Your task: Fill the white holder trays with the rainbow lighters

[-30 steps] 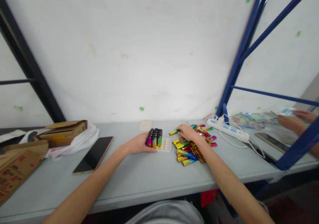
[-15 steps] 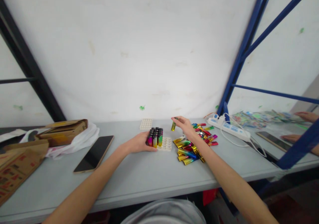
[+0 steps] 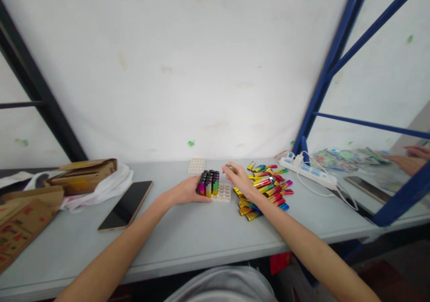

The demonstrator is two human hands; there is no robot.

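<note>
A white tray (image 3: 224, 193) with rows of round holes sits mid-table. Standing upright in its left part are several shiny coloured tubes with black tops (image 3: 208, 183), lighter-like in shape. My left hand (image 3: 188, 191) is curled round the left side of this group, thumb along the front; its far fingers are hidden. Just right of and above the tray, my right hand (image 3: 238, 176) pinches one shiny tube (image 3: 230, 168), which is mostly covered by the fingers. Beside that hand lies a loose pile of shiny tubes (image 3: 268, 186) in gold, red, green and blue.
A second holed white tray (image 3: 196, 165) lies behind. On the left are a phone (image 3: 126, 205), a cardboard box (image 3: 87, 176) and a white plastic bag (image 3: 114, 186). A power strip (image 3: 311, 174) and blue frame post (image 3: 322, 82) stand right; another person's hand (image 3: 411, 161) is beyond.
My right hand has moved left toward the tray with its tube, which has turned from hanging upright to mostly hidden in the fingers. My left hand keeps its place.
</note>
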